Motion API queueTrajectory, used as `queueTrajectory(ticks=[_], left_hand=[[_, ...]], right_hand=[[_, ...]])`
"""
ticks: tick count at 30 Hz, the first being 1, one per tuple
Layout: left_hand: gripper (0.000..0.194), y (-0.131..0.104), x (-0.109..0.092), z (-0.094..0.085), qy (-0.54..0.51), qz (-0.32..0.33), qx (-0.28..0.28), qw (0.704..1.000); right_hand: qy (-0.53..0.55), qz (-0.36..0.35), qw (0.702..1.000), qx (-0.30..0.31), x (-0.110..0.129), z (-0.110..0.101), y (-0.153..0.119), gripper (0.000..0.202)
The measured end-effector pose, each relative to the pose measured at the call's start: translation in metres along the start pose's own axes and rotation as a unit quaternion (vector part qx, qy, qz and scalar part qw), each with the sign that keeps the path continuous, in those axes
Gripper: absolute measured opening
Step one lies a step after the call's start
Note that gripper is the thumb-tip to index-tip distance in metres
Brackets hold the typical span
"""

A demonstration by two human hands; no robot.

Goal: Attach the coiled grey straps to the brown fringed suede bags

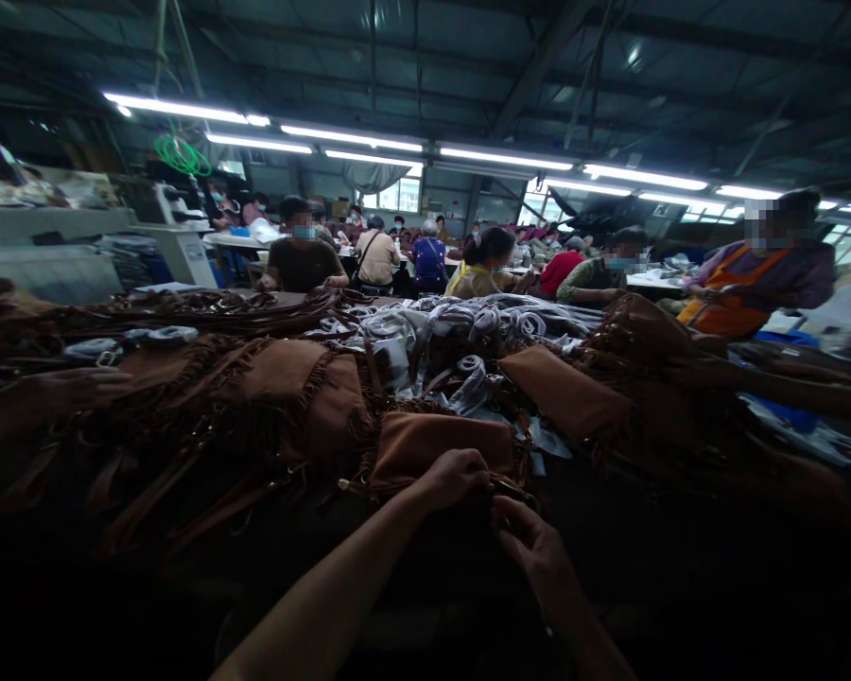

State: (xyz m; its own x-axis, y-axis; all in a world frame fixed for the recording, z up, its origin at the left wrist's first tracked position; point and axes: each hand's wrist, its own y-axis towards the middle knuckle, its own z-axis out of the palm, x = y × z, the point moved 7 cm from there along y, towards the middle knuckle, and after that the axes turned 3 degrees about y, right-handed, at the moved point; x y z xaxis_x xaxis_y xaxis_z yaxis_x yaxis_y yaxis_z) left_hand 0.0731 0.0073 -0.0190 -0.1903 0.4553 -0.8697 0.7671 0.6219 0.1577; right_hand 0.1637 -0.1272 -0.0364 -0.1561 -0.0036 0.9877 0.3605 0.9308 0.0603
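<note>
Heaped brown fringed bags [269, 397] and wrapped straps [460, 331] crowd the table.

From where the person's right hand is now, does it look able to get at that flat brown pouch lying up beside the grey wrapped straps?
Probably yes: the right hand is at the near brown bag, and only low clutter seems to lie before the flat brown pouch.

Brown fringed bag [440, 446], grey straps [460, 326]

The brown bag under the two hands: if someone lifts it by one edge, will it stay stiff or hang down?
The brown bag would probably sag: it lies soft and rounded, like the fringed bags slumped beside it. It looks grippy rather than slippery, given its matte surface. The left hand and right hand grip its near edge.
</note>
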Motion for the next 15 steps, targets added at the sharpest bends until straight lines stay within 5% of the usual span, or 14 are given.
queueTrajectory(ticks=[4,8,12,15], left_hand=[[0.018,-0.001,0.004,0.001,-0.025,0.002,-0.004,1.000],[0.013,-0.005,0.003,0.000,-0.059,0.017,-0.016,0.998],[0.017,-0.011,-0.001,-0.007,-0.075,0.031,-0.057,0.995],[0.018,-0.014,-0.003,-0.012,-0.100,0.048,-0.089,0.990]], right_hand=[[-0.146,-0.068,0.985,-0.058,0.015,-0.003,0.009,0.029],[-0.210,-0.114,0.959,-0.149,0.035,-0.008,0.022,0.042],[-0.315,-0.071,0.938,-0.130,0.043,0.005,0.033,0.039],[-0.397,-0.113,0.902,-0.123,0.054,0.016,0.034,0.037]])
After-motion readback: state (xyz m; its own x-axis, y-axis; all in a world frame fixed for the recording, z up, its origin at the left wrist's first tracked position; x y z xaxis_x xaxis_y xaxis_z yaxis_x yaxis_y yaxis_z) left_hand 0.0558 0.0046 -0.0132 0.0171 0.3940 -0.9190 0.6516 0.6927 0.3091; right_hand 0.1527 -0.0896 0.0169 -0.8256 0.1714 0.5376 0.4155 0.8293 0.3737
